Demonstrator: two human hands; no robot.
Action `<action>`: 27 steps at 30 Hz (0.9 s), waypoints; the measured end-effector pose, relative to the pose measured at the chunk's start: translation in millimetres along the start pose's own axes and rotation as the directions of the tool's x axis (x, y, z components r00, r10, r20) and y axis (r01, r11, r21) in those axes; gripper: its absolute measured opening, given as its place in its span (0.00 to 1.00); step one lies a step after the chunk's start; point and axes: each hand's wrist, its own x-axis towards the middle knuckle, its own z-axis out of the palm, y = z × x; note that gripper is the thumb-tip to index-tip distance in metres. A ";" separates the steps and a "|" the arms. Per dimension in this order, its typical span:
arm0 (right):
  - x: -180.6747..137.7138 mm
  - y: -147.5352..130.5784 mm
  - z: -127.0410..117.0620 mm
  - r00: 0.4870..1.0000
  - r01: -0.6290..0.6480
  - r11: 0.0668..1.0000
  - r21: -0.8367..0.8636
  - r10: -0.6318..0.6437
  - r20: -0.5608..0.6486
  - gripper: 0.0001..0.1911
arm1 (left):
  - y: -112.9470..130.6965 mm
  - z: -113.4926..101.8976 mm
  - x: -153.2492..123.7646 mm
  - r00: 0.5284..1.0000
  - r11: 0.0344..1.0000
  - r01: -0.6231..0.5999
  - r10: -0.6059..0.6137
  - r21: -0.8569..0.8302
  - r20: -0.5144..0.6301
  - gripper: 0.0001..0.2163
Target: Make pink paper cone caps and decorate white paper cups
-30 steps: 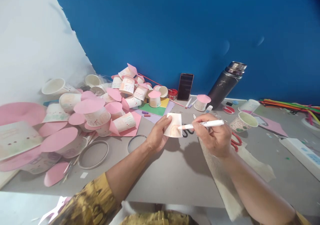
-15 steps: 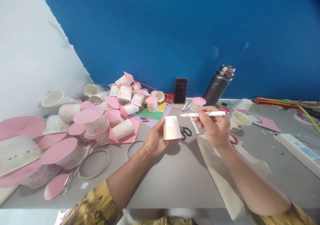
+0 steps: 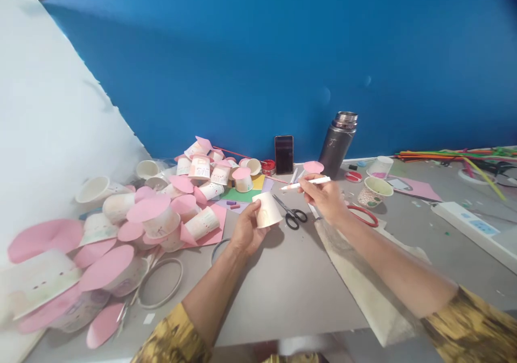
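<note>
A white paper cup (image 3: 270,210), turned upside down and tilted, is held in my left hand (image 3: 247,230), its fingers wrapped round the side. A pale yellowish drawn shape shows on the cup's wall. My right hand (image 3: 323,197) pinches a white marker pen (image 3: 311,183), its tip pointing left, above the cup and apart from it. Black-handled scissors (image 3: 294,215) lie on the table just right of the cup. Beneath my right forearm is a strip of pale cloth (image 3: 351,277).
Many decorated paper cups with pink paper discs (image 3: 151,212) are heaped at the left. A phone (image 3: 284,154) and a dark flask (image 3: 338,143) stand by the blue wall. To the right are a patterned cup (image 3: 375,191), red-handled scissors (image 3: 363,216) and a power strip (image 3: 476,232).
My right hand has drawn the marker up and away from the cup. The cup now tilts more in my left hand. The whole view has shifted slightly.
</note>
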 end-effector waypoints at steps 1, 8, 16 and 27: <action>-1.0 2.8 -0.7 1.000 -0.011 0.999 0.034 0.011 -0.013 0.22 | 0.3 -0.3 0.5 1.000 1.000 0.006 -0.006 -0.005 -0.005 0.11; -18.2 12.3 -7.1 0.992 -0.103 0.955 0.278 0.118 -0.037 0.19 | 1.2 0.4 0.2 0.999 1.000 0.024 -0.024 0.002 -0.026 0.11; -17.6 6.4 -11.9 0.990 -0.118 0.982 0.149 0.129 -0.063 0.17 | 1.5 -3.2 2.9 0.999 0.999 0.022 -0.023 -0.040 -0.046 0.12; -30.8 24.8 -2.6 0.856 0.513 0.744 -0.428 -0.404 0.324 0.09 | 9.7 -0.7 2.4 0.996 0.999 -0.004 -0.001 -0.053 -0.091 0.12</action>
